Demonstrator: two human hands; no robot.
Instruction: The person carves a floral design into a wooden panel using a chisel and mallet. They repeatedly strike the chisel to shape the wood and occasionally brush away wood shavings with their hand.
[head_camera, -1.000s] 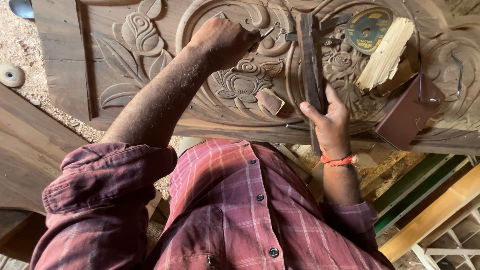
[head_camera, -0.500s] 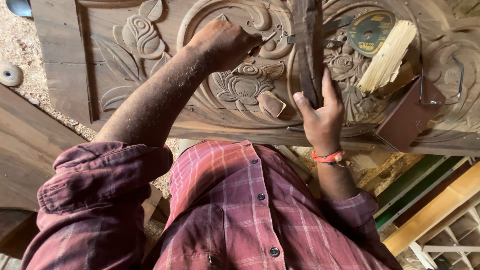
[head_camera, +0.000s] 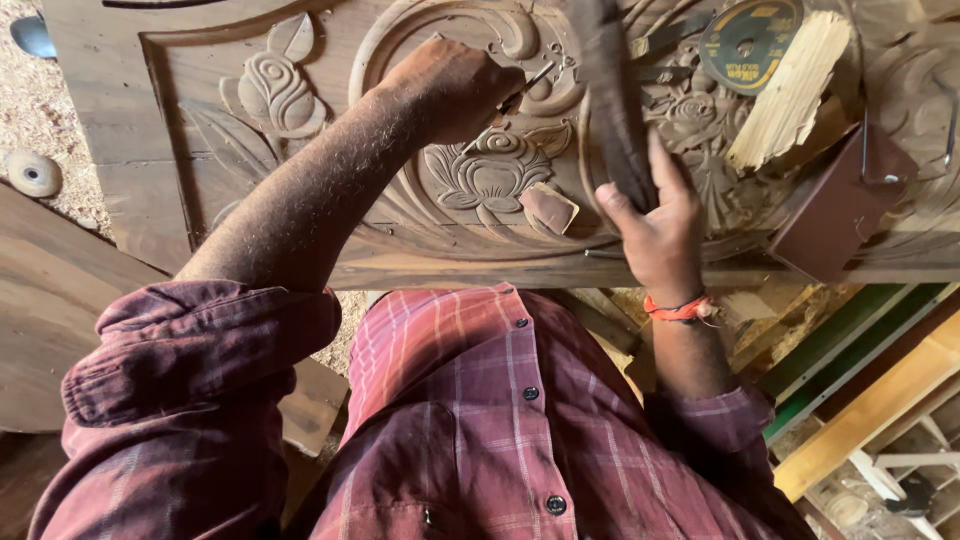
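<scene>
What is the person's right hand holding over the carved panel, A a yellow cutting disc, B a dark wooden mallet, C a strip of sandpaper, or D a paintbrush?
B: the right hand has its grip closed round a dark wooden mallet raised above the carved panel, while the left hand holds a thin chisel to the wood.

The carved wooden panel (head_camera: 300, 160) carries a round cutting disc (head_camera: 748, 42), a pale split wood block (head_camera: 790, 95) and a small brown scrap (head_camera: 549, 208) lying on its relief.
</scene>
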